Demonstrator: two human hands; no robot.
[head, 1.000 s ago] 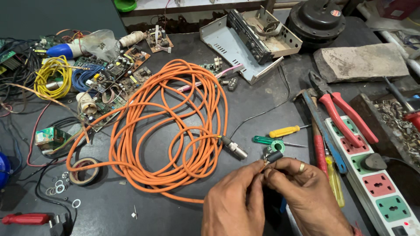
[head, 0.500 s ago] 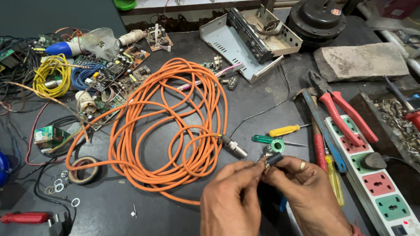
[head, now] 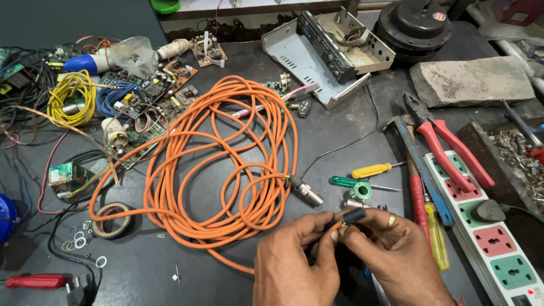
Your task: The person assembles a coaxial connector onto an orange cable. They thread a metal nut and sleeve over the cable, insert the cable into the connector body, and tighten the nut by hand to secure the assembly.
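Head view: at the lower centre of the frame, the left hand (head: 294,266) and the right hand (head: 396,260) meet over a dark worktop (head: 351,130). Between their fingertips sits a small black cylindrical connector sleeve (head: 352,216), tilted up to the right, with a bit of orange showing at its lower end. The left hand pinches that lower end with thumb and forefinger; the right hand, which wears a ring, grasps the sleeve from the right. Both are clenched on it.

Just above the hands, a silver metal plug (head: 306,190) lies on the worktop at the end of the long orange cable (head: 226,164), which is coiled in loose loops across the middle of the frame. To the right of the plug lie a green-handled screwdriver (head: 347,182) and a yellow-handled screwdriver (head: 371,170). Further right, red-handled pliers (head: 447,150) rest partly on a white power strip (head: 493,238) with red and green sockets, along the right edge. Green circuit boards (head: 153,90) and a bundle of yellow wire (head: 71,99) crowd the upper left. A roll of dark tape (head: 111,220) lies at lower left, near a red-handled tool (head: 35,281) at the bottom left corner.
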